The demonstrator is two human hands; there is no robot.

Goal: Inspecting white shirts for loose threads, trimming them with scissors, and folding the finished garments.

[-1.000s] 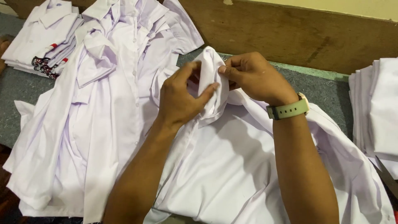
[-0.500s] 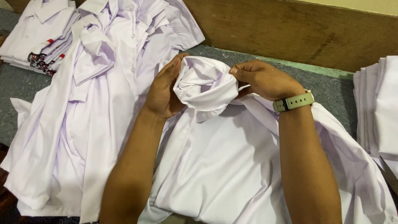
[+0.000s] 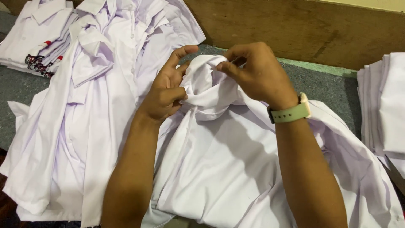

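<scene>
A soft, creased white shirt (image 3: 219,169) lies spread on a grey, felt-like tabletop (image 3: 325,88), its collar bunched into a rounded fold at the top. The left hand (image 3: 164,90) curls around the collar's left side, fingers closed on the cloth. The right hand (image 3: 257,74), with a pale green watch (image 3: 291,112) at the wrist, pinches the collar's upper edge. Left of the shirt lies a loose pile of white shirts (image 3: 93,84); right of it, a folded stack (image 3: 386,101). Since half a second ago, the right hand has moved up over the collar.
</scene>
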